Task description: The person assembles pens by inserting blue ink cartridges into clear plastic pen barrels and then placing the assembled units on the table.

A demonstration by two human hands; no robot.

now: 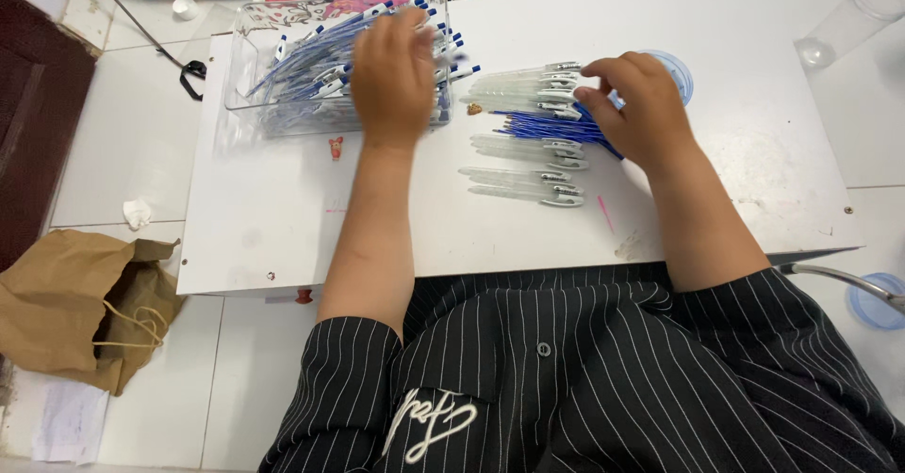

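Sorting pens at our white table [283, 237]

Our left hand [391, 77] spreads open over the clear tray [247, 30] of pens; right hand [641, 105] pinches light, slick blue refills [542, 129] mid-shaft, beside clear barrels [523, 148].

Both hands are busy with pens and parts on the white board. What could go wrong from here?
The left hand reaching over the clear tray could knock out pens piled above its rim. The right hand rests on loose blue refills; a sweep might scatter them into the clear barrels beside them.
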